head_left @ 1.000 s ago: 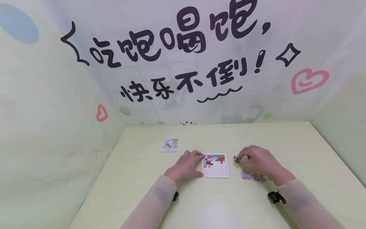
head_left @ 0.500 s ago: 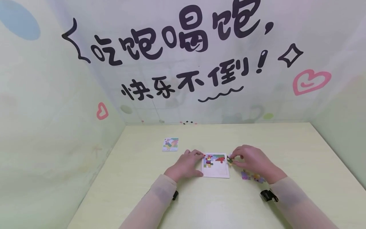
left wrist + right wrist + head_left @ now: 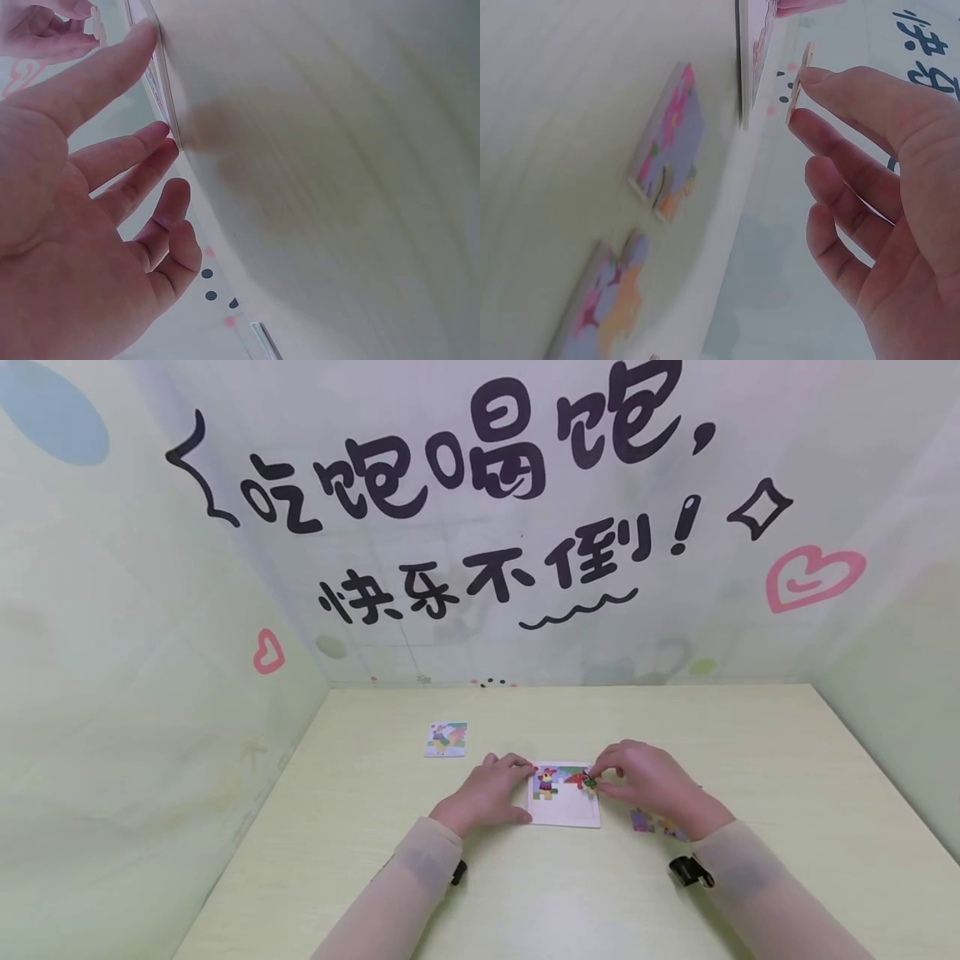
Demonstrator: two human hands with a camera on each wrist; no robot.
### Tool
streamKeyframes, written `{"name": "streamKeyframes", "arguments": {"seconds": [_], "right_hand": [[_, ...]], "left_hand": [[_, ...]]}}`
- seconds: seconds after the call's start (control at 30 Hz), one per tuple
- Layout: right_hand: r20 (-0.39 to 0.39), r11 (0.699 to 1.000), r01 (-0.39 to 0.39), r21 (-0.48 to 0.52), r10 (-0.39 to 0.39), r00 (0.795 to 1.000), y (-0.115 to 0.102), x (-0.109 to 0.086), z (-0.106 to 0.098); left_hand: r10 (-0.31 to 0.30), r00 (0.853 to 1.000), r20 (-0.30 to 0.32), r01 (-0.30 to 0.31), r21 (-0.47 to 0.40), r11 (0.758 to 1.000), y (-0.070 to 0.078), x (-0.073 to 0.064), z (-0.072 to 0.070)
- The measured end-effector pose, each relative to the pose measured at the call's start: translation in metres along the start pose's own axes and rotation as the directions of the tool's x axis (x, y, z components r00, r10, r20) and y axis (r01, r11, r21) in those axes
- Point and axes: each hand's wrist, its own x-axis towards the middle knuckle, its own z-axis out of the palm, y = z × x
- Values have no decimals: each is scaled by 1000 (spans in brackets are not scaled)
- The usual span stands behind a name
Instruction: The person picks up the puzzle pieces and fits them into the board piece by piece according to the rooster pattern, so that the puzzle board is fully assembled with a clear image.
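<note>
left hand (image 3: 487, 793): fingers spread, thumb touching the near left corner of the white puzzle tray (image 3: 566, 812), index fingertip at its far left corner. right hand (image 3: 648, 781): thumb and index finger pinch one puzzle piece (image 3: 800, 84) by its edges, the other fingers loosely bent. the piece is seen edge-on in the right wrist view, raised above the tray; in the head view it overlaps the tray's far right part.

tray: flat on the pale table (image 3: 375, 835), between the hands. joined pieces (image 3: 547, 781) with a colourful bird figure lie at its upper left; red and green printing runs along the far side. white floor shows over the nearer part.

near the right forearm: two loose pieces (image 3: 671, 139), lilac with pink and orange, lying on the table just beside each other. beyond the left hand, well apart from the tray: a small picture card (image 3: 446, 739), flat.
</note>
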Motion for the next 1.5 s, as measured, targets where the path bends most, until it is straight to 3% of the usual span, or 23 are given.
{"name": "streamKeyframes", "arguments": {"seconds": [0.47,1.27,1.5], "right_hand": [[-24,998,29,-58,-31,999,-8,7,10],[46,996,38,-83,-34,998,-28,22,19],[49,988,88,-123,-82,995,-32,24,26]], "left_hand": [[10,1000,-11,-10,4,1000,-2,0,5],[15,1000,-5,-14,15,1000,-1,2,0],[5,1000,1,-5,6,1000,-3,3,2]]}}
